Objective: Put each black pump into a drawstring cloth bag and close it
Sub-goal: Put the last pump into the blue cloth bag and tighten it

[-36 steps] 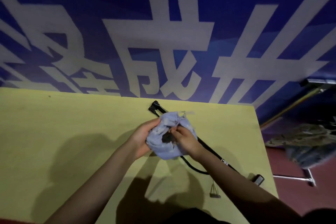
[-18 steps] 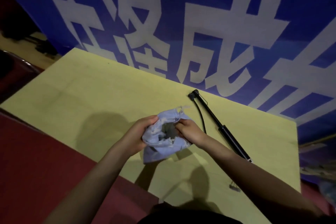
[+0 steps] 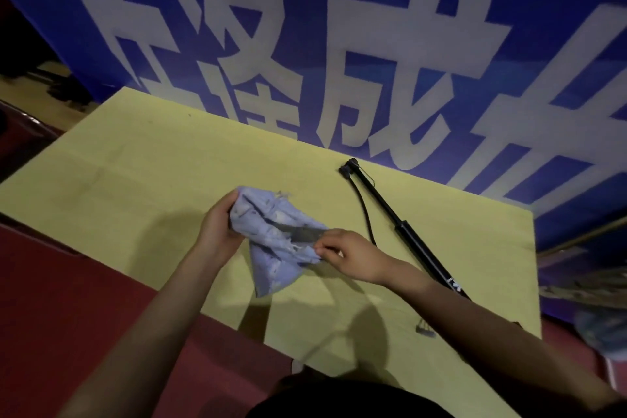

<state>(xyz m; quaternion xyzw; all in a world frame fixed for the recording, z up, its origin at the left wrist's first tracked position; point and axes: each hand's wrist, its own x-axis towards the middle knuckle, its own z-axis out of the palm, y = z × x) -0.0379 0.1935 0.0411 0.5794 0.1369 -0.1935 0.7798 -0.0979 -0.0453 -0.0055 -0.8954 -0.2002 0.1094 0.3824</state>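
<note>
I see yellow worktop (image 3: 142, 173) against blue banner (image 3: 543, 27) with big white characters; red floor (image 3: 68, 299) below. Left hand (image 3: 217, 234) grips pale blue drawstring bag (image 3: 271, 248), right hand (image 3: 349, 255) pinches its mouth. Black pump (image 3: 400, 224) lies on worktop, beside right hand.

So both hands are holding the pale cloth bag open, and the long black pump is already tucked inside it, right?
Not quite. The head view shows the black pump lying on the yellow table, to the right of the hands, outside the bag. The rest holds: the left hand and the right hand both grip the pale cloth bag and hold it open.
</note>
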